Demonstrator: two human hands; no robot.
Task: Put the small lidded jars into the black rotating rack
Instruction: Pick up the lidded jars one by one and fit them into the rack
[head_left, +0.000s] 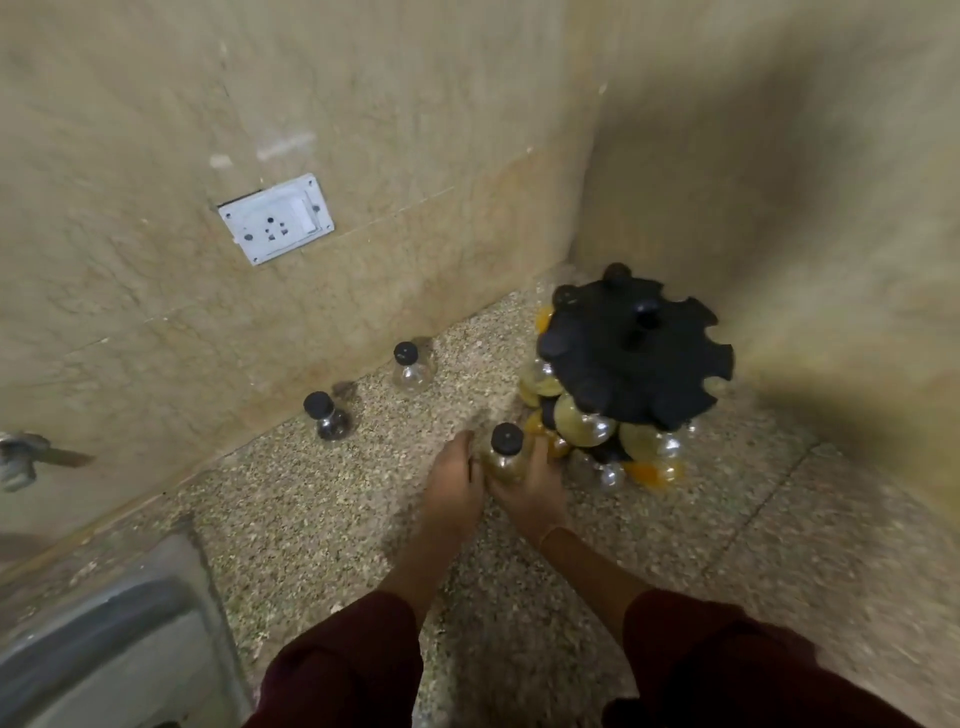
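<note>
Maroon-sleeved hands: left hand (453, 486) and right hand (532, 491) clasp a jar (504, 460) (black-lidded) beside rack (623, 358).

A white socket (275, 218) with a switch is set into the beige wall (156, 104). A second wall (779, 156) is joined to it at a corner on the right. A speckled counter (311, 519) is laid below. A steel sink (104, 639) is sunk into it at lower left, and a blurred tap (26, 460) is seen at the left edge.
</note>
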